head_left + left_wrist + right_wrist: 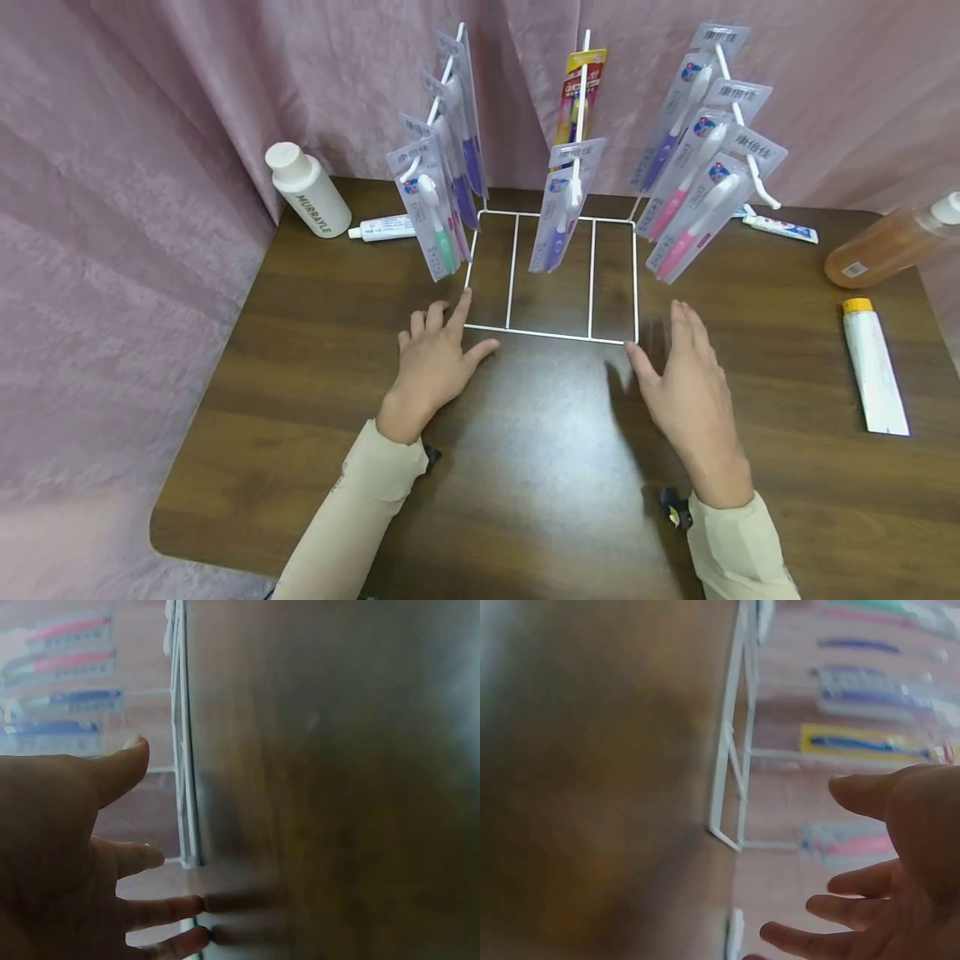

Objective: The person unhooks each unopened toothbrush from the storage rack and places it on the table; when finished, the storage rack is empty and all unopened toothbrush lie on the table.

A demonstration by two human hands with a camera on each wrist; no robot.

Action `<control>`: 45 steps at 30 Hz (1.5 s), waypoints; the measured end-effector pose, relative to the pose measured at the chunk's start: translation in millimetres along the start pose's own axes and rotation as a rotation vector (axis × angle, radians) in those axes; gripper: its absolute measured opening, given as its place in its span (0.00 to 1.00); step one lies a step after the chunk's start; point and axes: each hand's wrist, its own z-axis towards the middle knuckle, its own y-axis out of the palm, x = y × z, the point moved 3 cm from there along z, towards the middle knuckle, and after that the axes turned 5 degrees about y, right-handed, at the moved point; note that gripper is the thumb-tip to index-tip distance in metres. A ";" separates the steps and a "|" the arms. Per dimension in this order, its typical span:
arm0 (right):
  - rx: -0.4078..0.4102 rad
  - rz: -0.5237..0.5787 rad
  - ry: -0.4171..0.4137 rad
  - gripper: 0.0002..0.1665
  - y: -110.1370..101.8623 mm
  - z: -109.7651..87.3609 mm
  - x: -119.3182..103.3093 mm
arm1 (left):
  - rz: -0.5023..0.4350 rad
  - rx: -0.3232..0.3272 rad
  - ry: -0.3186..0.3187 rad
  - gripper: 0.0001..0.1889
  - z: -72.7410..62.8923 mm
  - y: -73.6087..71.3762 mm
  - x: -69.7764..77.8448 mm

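Note:
A white wire display rack (pixel 551 335) stands on the table, its base flat and its hooks hung with packaged toothbrushes. My left hand (pixel 432 360) is beside the base's left front corner, fingers spread, index fingertip right at the side wire. On the other side, my right hand (pixel 688 392) has its thumb tip at the right front corner and its fingers extended forward. Neither hand holds anything. Several toothbrush packs (pixel 442 246) hang on the left hook, pink and purple ones (pixel 693 229) on the right. The middle hook carries a purple toothbrush pack (pixel 558 225) and a yellow-red pack (pixel 570 125) behind.
At the back left stand a white bottle (pixel 311 196) and a toothpaste tube (pixel 385 227). To the right are a small tube (pixel 782 228), an amber bottle (pixel 877 250) and a white tube with a yellow cap (pixel 876 367). A pink curtain (pixel 330 83) hangs behind the table (pixel 300 417).

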 end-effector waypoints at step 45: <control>0.575 0.670 -0.129 0.12 -57.0 42.2 -17.8 | -0.059 -0.023 -0.112 0.48 34.9 -3.6 -18.6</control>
